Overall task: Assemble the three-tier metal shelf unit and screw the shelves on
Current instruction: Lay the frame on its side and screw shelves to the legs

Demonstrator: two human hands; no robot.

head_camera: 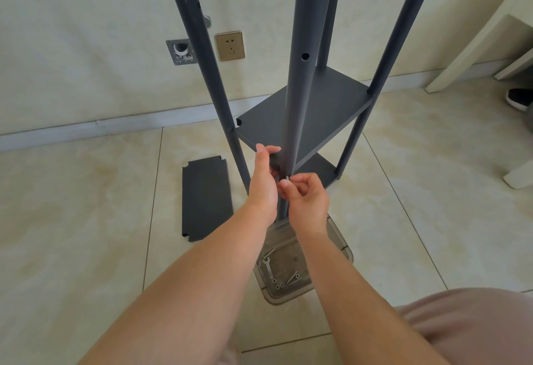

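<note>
both forearms converge on near upright post (pixel 302 76): left hand (pixel 264 180) grips it at shelf (pixel 305 110) level, right hand (pixel 305 197) pinches screw (pixel 287 177) against its side.

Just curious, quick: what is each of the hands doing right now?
Left hand: grips the near dark grey metal post.
Right hand: pinches a small silver screw at that post.

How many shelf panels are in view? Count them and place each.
3: the middle shelf fixed between the poles, the bottom shelf beneath it, mostly hidden, and a loose panel flat on the floor left of the frame.
</note>
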